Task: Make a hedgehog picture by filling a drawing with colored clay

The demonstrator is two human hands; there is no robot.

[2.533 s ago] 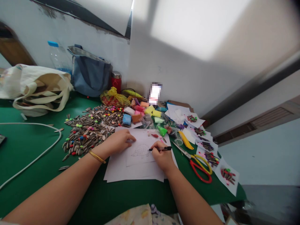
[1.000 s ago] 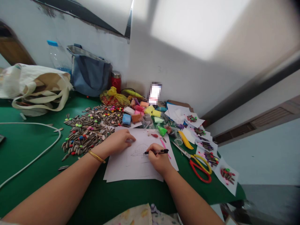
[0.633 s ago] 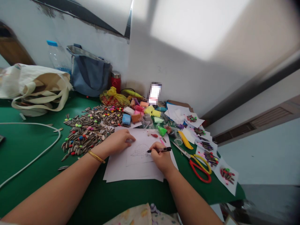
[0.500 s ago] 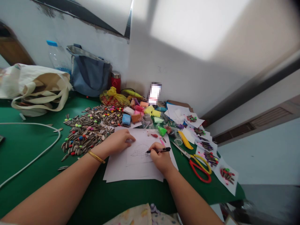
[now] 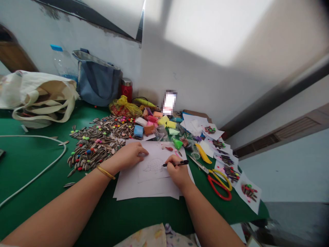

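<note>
A stack of white paper (image 5: pixel 133 187) lies on the green table (image 5: pixel 31 161), its top sheet bearing a line drawing of a hedgehog (image 5: pixel 151 167). My right hand (image 5: pixel 177 173) is closed round a black pen (image 5: pixel 175 163) whose tip touches the drawing's right side. My left hand (image 5: pixel 128 155), a gold bangle on its wrist, presses on the sheet's upper left part with curled fingers and holds nothing I can see.
Sunflower seeds with coloured clay bits (image 5: pixel 97 140) are heaped to the left. Clay blocks (image 5: pixel 151 124) sit behind the paper. Red and yellow scissors (image 5: pixel 218 183), a yellow knife (image 5: pixel 204 154) and finished seed pictures (image 5: pixel 249 192) lie right. Bags (image 5: pixel 41 96), a bottle and a white cable (image 5: pixel 38 171) are left.
The pen hand has slid back and forth by small amounts over the drawing's right side. My left hand has stayed put on the paper.
</note>
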